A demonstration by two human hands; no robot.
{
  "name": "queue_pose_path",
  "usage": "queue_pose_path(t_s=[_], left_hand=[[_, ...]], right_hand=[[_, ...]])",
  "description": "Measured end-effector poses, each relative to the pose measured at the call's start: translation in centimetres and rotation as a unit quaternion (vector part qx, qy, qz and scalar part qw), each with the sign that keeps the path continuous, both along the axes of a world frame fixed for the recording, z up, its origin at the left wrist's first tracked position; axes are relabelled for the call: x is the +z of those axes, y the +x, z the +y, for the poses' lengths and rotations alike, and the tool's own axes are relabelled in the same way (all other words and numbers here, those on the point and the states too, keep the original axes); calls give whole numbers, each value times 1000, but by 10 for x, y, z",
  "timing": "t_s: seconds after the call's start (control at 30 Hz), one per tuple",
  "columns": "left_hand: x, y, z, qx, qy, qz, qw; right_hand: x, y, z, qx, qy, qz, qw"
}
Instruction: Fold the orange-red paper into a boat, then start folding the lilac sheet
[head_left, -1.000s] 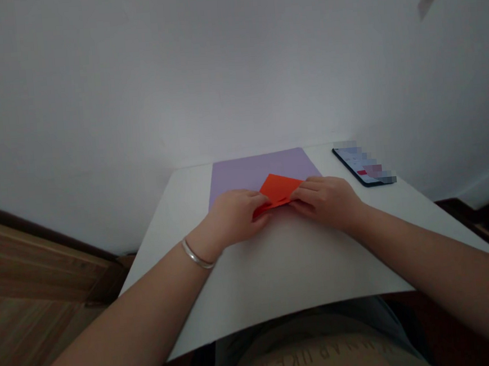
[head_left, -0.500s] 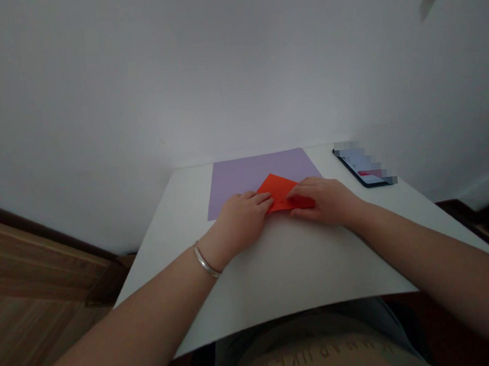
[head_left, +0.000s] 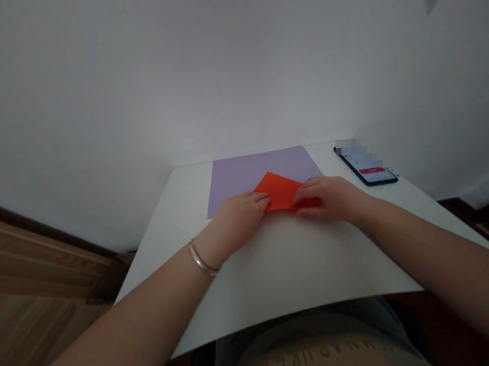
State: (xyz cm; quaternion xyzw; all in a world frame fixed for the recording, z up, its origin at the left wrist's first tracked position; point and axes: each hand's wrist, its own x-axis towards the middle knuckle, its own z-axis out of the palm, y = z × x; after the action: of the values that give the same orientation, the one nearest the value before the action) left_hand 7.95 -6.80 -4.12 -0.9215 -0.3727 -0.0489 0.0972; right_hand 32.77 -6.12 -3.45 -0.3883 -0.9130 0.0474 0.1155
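A folded sheet of orange paper (head_left: 279, 188) lies on the white table, over the near part of a purple sheet (head_left: 243, 172). My left hand (head_left: 242, 217), with a silver bangle on the wrist, holds down the paper's left corner, fingers together on top and thumb hidden. At the right corner, my right hand (head_left: 328, 198) has its curled fingertips on the paper and its thumb by the near edge, closed around that side. One pointed corner of the paper faces the wall, and its near edge runs nearly straight between my hands.
A phone (head_left: 368, 165) with a lit screen lies at the table's right back. The white table (head_left: 285, 270) meets a pale wall (head_left: 235, 65) behind. Wooden furniture (head_left: 35, 273) stands low on the left, and my body is at the near edge.
My right hand has slid slightly right along the paper's near edge. The crease there looks flatter now, and my left hand has shifted a little left.
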Motion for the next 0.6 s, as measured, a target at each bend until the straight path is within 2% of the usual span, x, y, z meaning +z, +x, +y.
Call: queue_pose_path(t_s=[0.17,0.6], left_hand=[[-2,-3,3,1,-25,-3,1000],[-2,-4,5,-3,-28,2,1000]], right_hand=[[-3,3,3,2,-1,15,1000],[-5,7,5,21,-13,41,999]])
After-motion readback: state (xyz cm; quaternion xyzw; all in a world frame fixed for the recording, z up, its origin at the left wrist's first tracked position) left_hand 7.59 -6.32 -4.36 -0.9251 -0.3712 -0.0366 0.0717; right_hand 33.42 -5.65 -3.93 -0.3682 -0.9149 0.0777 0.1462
